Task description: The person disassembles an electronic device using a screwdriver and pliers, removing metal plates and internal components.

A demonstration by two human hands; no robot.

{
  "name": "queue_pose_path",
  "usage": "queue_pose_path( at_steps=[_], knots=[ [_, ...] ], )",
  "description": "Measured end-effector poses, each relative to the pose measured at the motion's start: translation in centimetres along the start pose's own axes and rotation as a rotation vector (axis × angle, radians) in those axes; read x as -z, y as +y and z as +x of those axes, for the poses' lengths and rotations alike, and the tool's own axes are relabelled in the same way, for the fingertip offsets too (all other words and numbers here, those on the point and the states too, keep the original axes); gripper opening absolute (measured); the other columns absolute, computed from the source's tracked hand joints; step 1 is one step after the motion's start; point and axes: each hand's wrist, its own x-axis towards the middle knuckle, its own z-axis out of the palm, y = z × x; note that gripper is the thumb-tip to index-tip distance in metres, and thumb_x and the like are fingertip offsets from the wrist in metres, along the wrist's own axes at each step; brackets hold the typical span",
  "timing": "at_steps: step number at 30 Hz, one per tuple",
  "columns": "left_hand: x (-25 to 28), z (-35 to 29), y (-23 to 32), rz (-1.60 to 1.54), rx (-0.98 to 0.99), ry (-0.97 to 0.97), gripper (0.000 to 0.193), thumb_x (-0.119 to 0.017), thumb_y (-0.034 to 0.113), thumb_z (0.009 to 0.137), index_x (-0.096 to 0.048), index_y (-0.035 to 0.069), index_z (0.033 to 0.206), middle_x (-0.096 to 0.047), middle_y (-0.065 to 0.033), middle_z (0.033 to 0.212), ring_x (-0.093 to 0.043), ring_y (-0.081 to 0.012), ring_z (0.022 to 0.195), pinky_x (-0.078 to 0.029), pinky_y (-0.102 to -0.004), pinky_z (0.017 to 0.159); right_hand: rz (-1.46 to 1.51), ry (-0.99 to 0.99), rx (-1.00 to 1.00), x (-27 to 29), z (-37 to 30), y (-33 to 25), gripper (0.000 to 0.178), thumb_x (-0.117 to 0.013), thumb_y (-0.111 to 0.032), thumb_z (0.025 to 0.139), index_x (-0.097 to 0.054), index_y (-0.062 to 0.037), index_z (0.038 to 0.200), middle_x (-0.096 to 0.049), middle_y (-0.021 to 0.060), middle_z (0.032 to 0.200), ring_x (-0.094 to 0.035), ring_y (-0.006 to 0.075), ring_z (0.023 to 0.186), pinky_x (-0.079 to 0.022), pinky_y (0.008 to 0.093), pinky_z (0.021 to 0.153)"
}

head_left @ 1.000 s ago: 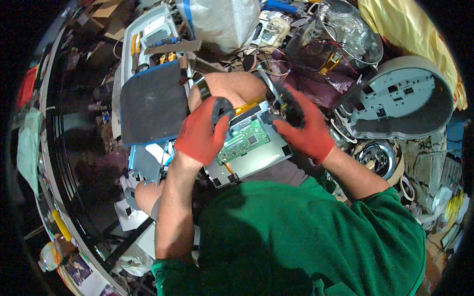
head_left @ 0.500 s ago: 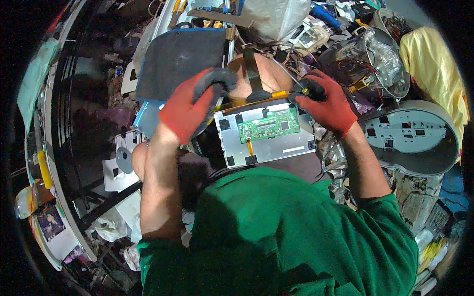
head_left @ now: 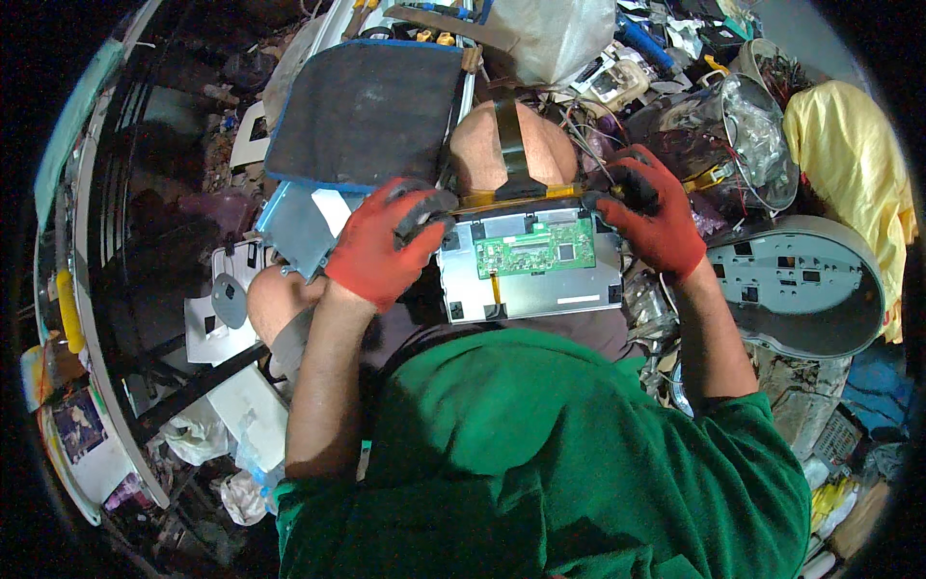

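A flat silver LCD panel (head_left: 540,295) lies back side up across my lap. A green circuit board (head_left: 526,249) sits on it, and a short orange ribbon runs down from the board. Along the panel's far edge runs an amber flex strip, from which a dark flat ribbon cable (head_left: 508,135) extends over my bare knee. My left hand (head_left: 391,236), in a red and black glove, is closed on the panel's far left corner. At the far right corner my gloved right hand (head_left: 656,212) is closed round a thin-shafted tool that looks like a screwdriver; its handle is mostly hidden.
A dark padded sheet (head_left: 367,116) lies beyond my left hand, with a bluish metal plate (head_left: 294,227) below it. At right are a grey plastic housing (head_left: 820,304), a bucket of clear plastic scrap (head_left: 757,135) and a yellow sack (head_left: 849,154). Mixed scrap surrounds me.
My left hand has come down and right onto the panel's corner. The panel has shifted slightly right. My right hand has moved slightly down, the thin tool still with it.
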Motion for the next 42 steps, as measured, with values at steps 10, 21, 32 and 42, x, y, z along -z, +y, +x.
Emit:
queue_pose_path(
  at_steps=[10, 21, 32, 42],
  knots=[
    [-0.1, -2.9, 2.8, 0.219, -0.35, 0.215, 0.038, -0.07, 0.009, 0.077, -0.062, 0.0, 0.113, -0.06, -0.0196, 0.115, -0.058, -0.0434, 0.107, -0.05, -0.0502, 0.092, 0.063, 0.131, 0.345, 1.1, -3.1, -0.4, 0.037, -0.08, -0.019, 0.072, -0.07, -0.0037, 0.104, -0.059, 0.0156, 0.107, -0.059, 0.0307, 0.1, -0.048, 0.0395, 0.09],
    [0.3, -7.1, 4.2, 0.348, -0.527, 0.338, 0.032, -0.075, 0.011, 0.074, -0.068, 0.005, 0.105, -0.063, -0.0164, 0.116, -0.063, -0.0389, 0.105, -0.054, -0.0512, 0.089, 0.841, 0.179, -0.212, 1.7, -7.0, -2.2, 0.043, -0.072, -0.018, 0.074, -0.061, -0.0008, 0.111, -0.057, 0.0097, 0.112, -0.057, 0.0152, 0.088, -0.05, 0.0282, 0.069],
    [-0.5, -7.4, 3.7, 0.264, -0.681, 0.431, 0.02, -0.067, 0.017, 0.079, -0.069, 0.014, 0.099, -0.064, -0.0124, 0.109, -0.065, -0.0362, 0.096, -0.054, -0.0541, 0.084, 0.773, -0.026, -0.173, 2.9, -6.7, -2.4, 0.033, -0.073, -0.016, 0.073, -0.064, 0.0047, 0.097, -0.063, 0.0106, 0.087, -0.059, 0.0146, 0.067, -0.047, 0.0266, 0.059],
    [-0.5, -8.1, 4.5, 0.301, -0.485, 0.401, 0.03, -0.07, 0.015, 0.08, -0.066, 0.01, 0.109, -0.061, -0.0189, 0.117, -0.059, -0.0412, 0.106, -0.049, -0.0573, 0.092, 0.63, -0.152, -0.243, 4.4, -7.0, -2.3, 0.041, -0.075, -0.018, 0.079, -0.064, 0.0006, 0.114, -0.07, 0.0062, 0.103, -0.063, 0.0109, 0.092, -0.052, 0.0286, 0.081]
  ],
)
